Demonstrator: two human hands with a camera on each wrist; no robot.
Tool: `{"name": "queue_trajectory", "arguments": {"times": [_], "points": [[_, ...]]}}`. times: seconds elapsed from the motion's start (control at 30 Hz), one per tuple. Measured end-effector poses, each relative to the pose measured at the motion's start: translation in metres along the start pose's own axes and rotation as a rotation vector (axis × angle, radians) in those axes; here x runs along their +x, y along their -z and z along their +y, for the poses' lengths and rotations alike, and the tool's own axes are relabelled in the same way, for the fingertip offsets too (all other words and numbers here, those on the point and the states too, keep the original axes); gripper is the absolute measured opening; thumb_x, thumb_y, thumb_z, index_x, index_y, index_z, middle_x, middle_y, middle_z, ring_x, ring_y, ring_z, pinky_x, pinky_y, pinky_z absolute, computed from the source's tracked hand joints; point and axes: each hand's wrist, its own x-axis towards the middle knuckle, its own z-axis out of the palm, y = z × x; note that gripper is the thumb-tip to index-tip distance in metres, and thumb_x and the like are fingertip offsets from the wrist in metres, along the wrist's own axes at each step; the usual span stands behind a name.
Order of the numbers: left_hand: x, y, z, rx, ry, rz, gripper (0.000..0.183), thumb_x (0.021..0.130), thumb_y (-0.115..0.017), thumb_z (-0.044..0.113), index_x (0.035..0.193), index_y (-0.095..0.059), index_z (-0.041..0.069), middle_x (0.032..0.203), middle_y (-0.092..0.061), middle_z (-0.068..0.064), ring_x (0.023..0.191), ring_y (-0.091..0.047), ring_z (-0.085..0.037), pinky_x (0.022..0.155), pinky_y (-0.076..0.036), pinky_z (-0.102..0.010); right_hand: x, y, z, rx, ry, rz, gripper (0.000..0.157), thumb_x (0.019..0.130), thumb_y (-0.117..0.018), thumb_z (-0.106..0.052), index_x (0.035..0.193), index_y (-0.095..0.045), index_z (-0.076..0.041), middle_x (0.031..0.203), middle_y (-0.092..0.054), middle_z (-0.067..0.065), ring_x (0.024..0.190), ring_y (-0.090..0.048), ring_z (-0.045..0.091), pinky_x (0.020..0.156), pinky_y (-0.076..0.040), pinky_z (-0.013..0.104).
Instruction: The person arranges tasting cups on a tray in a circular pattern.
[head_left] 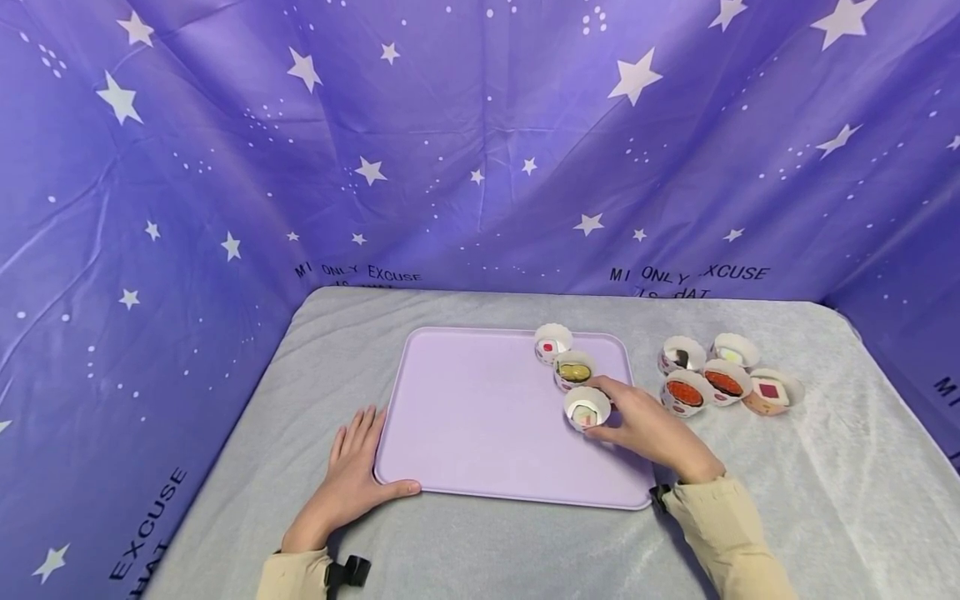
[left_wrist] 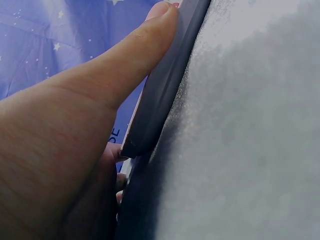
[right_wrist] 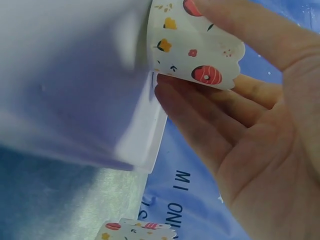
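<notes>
My right hand (head_left: 656, 429) holds a scalloped white paper baking cup (head_left: 577, 398) between thumb and fingers, over the right part of a lilac tray (head_left: 480, 417). Flowers and red patterned shapes cover the cup's wall (right_wrist: 192, 50) in the right wrist view; a small pale sushi-like piece lies inside. Behind it on the tray stand a cup with a yellow-topped piece (head_left: 574, 372) and a cup with a white and red piece (head_left: 550, 347). At the tray's left front corner rests my left hand (head_left: 351, 475), fingers straight along the side and thumb (left_wrist: 150, 37) against the front edge.
Right of the tray, several more paper cups (head_left: 684, 393) cluster on the grey cloth (head_left: 825, 500), two with orange-red fillings, one tan cup (head_left: 772, 393) with a white and dark-red piece. A purple star-printed curtain (head_left: 480, 150) rises behind and at both sides.
</notes>
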Motion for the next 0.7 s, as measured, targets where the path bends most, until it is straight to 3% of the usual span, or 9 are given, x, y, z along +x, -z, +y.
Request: {"name": "queue_trajectory", "arguments": {"times": [0.27,0.7], "points": [[0.0,0.0,0.0,0.005,0.002,-0.004,0.125,0.069,-0.078,0.067,0.158,-0.019,0.003,0.164,-0.013,-0.024,0.151,-0.005,-0.042,0.118,0.0,-0.062,0.002,0.002,-0.003,-0.047,-0.014,-0.017,0.064,0.078,-0.085,-0.027,0.13,-0.055,-0.003,0.113,-0.071,0.016,0.1,-0.069,0.032,0.085,-0.056,0.05],[0.0,0.001,0.0,0.006,-0.001,-0.001,0.125,0.069,-0.078,0.067,0.158,-0.018,0.004,0.164,-0.013,-0.024,0.151,-0.005,-0.043,0.118,0.0,-0.061,0.011,0.004,-0.009,-0.102,-0.092,-0.036,0.066,0.076,-0.085,-0.039,0.123,-0.062,0.001,0.103,-0.072,0.014,0.086,-0.068,0.023,0.075,-0.055,0.044]]}}
